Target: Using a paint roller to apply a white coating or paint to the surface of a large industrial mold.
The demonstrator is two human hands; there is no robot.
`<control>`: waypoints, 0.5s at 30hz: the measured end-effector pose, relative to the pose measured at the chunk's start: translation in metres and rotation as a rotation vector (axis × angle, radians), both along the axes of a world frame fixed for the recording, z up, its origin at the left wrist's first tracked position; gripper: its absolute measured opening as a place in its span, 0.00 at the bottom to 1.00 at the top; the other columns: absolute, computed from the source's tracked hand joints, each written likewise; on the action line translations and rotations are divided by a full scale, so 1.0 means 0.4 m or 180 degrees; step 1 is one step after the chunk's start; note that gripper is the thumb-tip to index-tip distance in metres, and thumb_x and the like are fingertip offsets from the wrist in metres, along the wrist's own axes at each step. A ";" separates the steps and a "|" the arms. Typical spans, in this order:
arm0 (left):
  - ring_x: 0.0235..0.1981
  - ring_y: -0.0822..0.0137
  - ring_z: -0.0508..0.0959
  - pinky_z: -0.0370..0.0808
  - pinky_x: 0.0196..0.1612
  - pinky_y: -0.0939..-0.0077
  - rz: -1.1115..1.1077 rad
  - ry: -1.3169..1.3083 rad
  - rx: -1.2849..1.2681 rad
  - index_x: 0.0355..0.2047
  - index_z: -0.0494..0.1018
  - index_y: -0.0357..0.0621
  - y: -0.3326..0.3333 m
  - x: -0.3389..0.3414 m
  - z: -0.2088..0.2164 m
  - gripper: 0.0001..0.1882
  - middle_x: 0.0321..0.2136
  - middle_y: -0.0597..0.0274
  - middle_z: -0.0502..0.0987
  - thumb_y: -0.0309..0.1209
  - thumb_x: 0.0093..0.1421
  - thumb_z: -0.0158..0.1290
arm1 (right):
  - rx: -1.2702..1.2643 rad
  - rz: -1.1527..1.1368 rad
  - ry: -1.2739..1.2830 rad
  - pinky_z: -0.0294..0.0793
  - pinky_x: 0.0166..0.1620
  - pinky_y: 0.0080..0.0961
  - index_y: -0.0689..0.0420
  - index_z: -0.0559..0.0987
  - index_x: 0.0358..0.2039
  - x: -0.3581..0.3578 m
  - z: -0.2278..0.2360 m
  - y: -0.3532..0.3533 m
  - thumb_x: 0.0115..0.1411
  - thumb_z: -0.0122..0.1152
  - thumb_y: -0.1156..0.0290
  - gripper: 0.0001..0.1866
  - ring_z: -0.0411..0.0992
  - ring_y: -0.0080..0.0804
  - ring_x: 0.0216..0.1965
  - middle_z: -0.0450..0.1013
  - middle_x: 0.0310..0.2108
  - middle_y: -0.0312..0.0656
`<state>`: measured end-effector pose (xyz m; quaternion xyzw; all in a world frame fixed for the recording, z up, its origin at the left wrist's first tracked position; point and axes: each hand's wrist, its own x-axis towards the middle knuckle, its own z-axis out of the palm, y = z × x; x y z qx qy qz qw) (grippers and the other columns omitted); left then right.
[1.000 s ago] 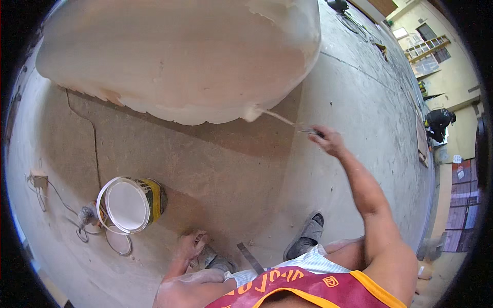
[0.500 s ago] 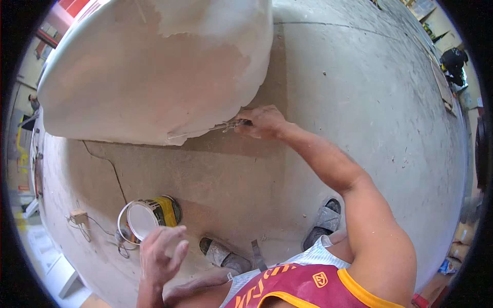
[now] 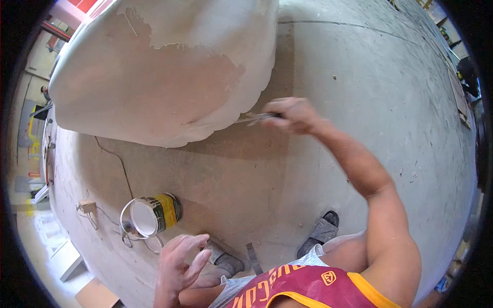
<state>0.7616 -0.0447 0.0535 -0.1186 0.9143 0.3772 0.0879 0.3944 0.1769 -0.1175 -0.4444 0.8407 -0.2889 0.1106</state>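
A large rounded white form with a pinkish-tan patch fills the upper left, its lower edge uneven. Just off its right lower edge, my right hand is closed round the handle of a putty knife. The blade shows as a thin pale strip pointing left toward the form; whether it touches is blurred. My left hand, whitened with dust, is raised near my lap at the lower left. Its fingers are bent, thumb apart, and nothing shows in them.
A black and yellow bucket with a white inside and handle lies near my left foot. A cable runs from under the form past it, with a small brown block beside more wire. A person in dark clothing is at the far right.
My right hand with the putty knife has moved right, drawing the blade away from the form's lower edge. My left hand has shifted slightly right and down in view.
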 end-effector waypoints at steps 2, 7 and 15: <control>0.38 0.57 0.84 0.78 0.43 0.65 -0.0167 0.0013 -0.0142 0.48 0.81 0.39 0.006 -0.019 -0.028 0.17 0.35 0.54 0.84 0.31 0.60 0.65 | 0.0159 0.0137 -0.0086 0.78 0.50 0.39 0.49 0.83 0.49 0.061 0.014 -0.142 0.66 0.62 0.51 0.18 0.79 0.47 0.48 0.81 0.46 0.43; 0.39 0.52 0.83 0.78 0.43 0.60 -0.0455 -0.0577 -0.0581 0.54 0.79 0.49 0.017 0.003 -0.039 0.21 0.36 0.57 0.83 0.40 0.62 0.64 | -0.0049 0.0029 0.0115 0.78 0.50 0.40 0.48 0.84 0.48 0.007 0.030 -0.090 0.67 0.60 0.45 0.22 0.80 0.47 0.48 0.82 0.44 0.44; 0.41 0.52 0.83 0.78 0.45 0.59 -0.0245 -0.0783 -0.0706 0.56 0.78 0.50 -0.033 0.085 -0.022 0.22 0.37 0.56 0.83 0.44 0.65 0.61 | 0.0229 -0.0598 -0.0475 0.77 0.44 0.30 0.53 0.86 0.47 -0.181 0.149 0.250 0.66 0.65 0.53 0.19 0.78 0.29 0.35 0.83 0.35 0.42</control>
